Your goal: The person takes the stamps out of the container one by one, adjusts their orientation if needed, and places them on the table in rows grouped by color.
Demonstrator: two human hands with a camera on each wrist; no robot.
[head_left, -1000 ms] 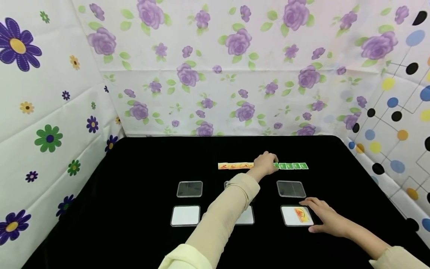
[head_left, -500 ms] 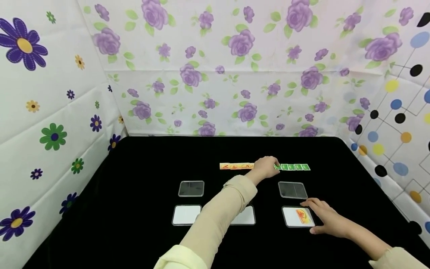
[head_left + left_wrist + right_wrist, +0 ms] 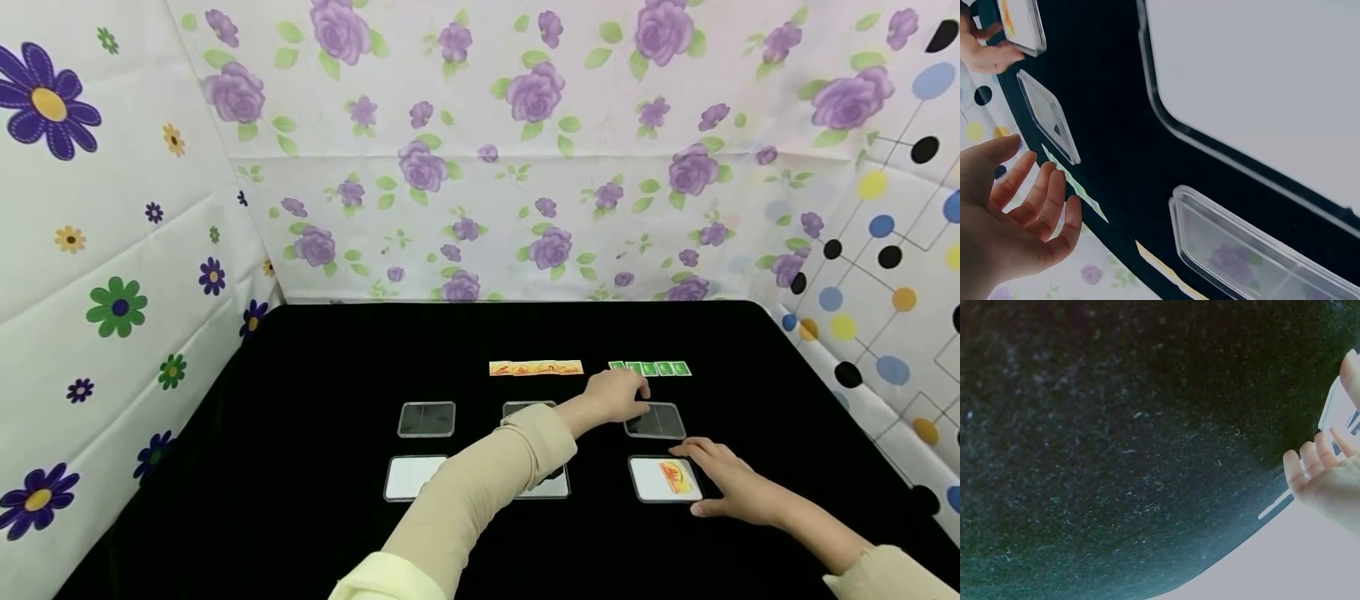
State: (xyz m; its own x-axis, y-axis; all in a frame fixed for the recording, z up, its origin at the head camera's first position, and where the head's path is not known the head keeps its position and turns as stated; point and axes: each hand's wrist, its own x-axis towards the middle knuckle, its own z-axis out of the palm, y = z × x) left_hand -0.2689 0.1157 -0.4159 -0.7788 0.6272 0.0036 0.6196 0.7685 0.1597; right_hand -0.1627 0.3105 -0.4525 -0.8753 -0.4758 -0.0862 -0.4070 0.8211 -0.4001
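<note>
My left hand [image 3: 617,395] hovers over the left edge of a clear plastic case [image 3: 658,421], its fingers loosely bent. In the left wrist view, nothing shows between those fingers [image 3: 1052,194]. Behind it lie a row of small green cards [image 3: 657,368] and a row of yellow-orange picture cards [image 3: 536,368]. My right hand [image 3: 738,486] rests at the right side of a white-filled case [image 3: 647,482], index finger near its far corner and thumb near its close corner. A yellow-and-red picture card [image 3: 676,477] lies on that case's right half.
A second clear case [image 3: 427,419] and a white-filled case [image 3: 411,477] stand on the left. My left sleeve [image 3: 487,483] partly covers the middle clear case [image 3: 517,408] and the middle white-filled one [image 3: 551,486]. Patterned cloth [image 3: 480,208] walls surround the black table [image 3: 322,400].
My left hand has come away from the card rows, moving nearer and to the right over the clear case, uncovering a gap between yellow-orange and green cards. The right hand stays put.
</note>
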